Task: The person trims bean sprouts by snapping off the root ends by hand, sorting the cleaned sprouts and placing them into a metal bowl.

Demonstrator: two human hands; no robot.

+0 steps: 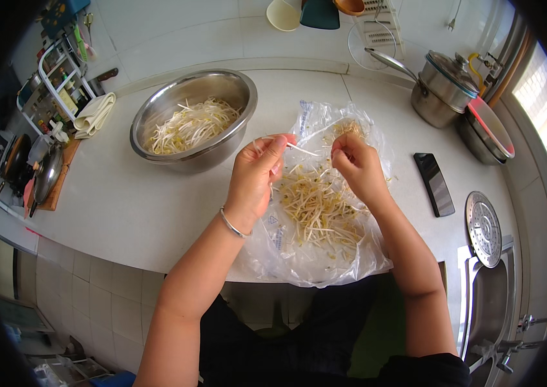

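My left hand [260, 169], with a bangle at its wrist, pinches white bean sprouts between thumb and fingers. To its right, my right hand [354, 162] is raised with its fingertips pinched together; whether something thin is between them cannot be told. Below both hands, a pile of bean sprouts [319, 208] lies on a clear plastic bag [288, 261] spread on the counter. Behind my right hand is a small heap of brownish root ends [349, 127] on the same bag. At the left, a steel bowl [199, 159] holds many more bean sprouts [196, 125].
A phone [434, 185] lies right of the bag, near a perforated steel steamer plate [483, 228] beside the sink [488, 300]. Stacked pots [443, 89] and basins [488, 128] stand at the back right. A wooden board [63, 179], pan lid [48, 174] and rack [63, 80] are far left.
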